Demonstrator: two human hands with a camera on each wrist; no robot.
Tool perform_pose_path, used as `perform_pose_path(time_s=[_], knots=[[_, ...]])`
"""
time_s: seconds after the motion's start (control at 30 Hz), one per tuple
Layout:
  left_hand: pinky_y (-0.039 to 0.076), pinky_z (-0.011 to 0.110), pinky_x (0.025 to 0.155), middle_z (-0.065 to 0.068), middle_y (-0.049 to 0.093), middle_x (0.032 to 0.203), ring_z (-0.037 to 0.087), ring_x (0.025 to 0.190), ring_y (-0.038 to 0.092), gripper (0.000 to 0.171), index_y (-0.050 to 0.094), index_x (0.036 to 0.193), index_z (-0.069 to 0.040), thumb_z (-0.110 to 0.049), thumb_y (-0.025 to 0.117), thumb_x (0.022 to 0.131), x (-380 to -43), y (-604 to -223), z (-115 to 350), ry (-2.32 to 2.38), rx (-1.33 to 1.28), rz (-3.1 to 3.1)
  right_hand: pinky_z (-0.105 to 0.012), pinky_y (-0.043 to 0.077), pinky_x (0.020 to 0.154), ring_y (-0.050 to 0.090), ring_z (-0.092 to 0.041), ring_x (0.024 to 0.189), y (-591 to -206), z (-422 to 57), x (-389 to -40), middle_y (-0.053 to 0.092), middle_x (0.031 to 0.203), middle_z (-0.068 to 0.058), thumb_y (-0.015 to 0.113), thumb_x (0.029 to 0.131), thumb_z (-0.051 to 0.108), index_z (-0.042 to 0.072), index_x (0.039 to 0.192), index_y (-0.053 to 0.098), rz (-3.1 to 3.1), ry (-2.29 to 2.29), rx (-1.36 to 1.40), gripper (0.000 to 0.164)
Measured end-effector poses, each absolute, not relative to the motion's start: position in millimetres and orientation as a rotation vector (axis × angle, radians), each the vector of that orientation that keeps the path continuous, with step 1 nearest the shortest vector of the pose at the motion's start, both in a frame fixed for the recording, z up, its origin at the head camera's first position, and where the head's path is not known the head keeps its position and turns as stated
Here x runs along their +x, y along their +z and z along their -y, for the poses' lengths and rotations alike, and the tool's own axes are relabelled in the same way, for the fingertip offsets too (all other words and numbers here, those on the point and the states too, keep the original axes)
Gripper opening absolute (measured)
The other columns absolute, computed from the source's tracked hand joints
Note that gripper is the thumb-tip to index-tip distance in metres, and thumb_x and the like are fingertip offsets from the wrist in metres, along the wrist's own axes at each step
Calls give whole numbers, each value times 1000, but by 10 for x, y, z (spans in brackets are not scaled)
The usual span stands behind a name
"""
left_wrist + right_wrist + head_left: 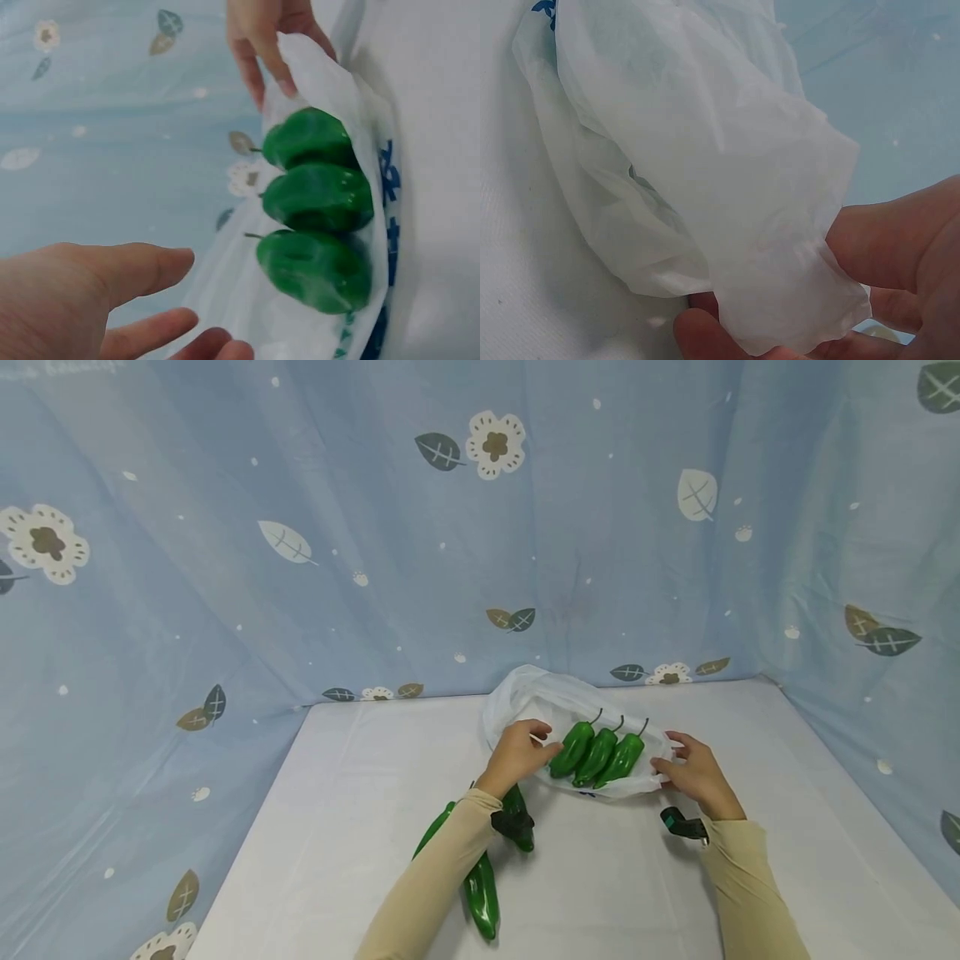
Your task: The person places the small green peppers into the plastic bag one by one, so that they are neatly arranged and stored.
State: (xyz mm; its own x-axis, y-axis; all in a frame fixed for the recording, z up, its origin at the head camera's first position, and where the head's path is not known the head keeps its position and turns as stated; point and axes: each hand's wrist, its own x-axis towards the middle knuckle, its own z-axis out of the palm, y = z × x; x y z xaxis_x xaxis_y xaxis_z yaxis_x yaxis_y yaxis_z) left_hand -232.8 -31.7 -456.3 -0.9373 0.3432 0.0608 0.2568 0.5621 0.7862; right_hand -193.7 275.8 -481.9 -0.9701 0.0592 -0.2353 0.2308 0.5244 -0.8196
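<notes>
A white plastic bag (pixel 517 702) lies with its mouth spread on the table. In it, three green peppers (pixel 597 757) rest side by side, stems pointing away. My left hand (pixel 517 753) hovers over the left part of the bag, beside the leftmost pepper (pixel 315 270). Its thumb and fingers are spread apart, with nothing between them in the left wrist view. At the bag's right end, my right hand (pixel 699 774) pinches the plastic edge between thumb and fingers. The right wrist view has the bag's gathered corner (pixel 787 300) in that hand; the peppers are hidden there.
More green peppers lie on the white table (pixel 600 877) under and beside my left forearm, including a long one (pixel 482 897) and another (pixel 438 828) partly covered by the sleeve. A blue patterned curtain (pixel 420 593) hangs behind and along both sides.
</notes>
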Motion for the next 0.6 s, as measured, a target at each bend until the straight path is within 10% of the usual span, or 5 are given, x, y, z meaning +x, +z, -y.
perform_pose_path(time_s=[0.6], knots=[[59,36,85,8,73,125,23,105,71,36,71,129,-12,-30,72,98,-2117,-4256,637,1425,535,-2714,-34,64,77,72,-21,90,-4796,-2777,-1936,34,150,-46,62,101,15,-8,160,21,-2583,-1412,253,76]])
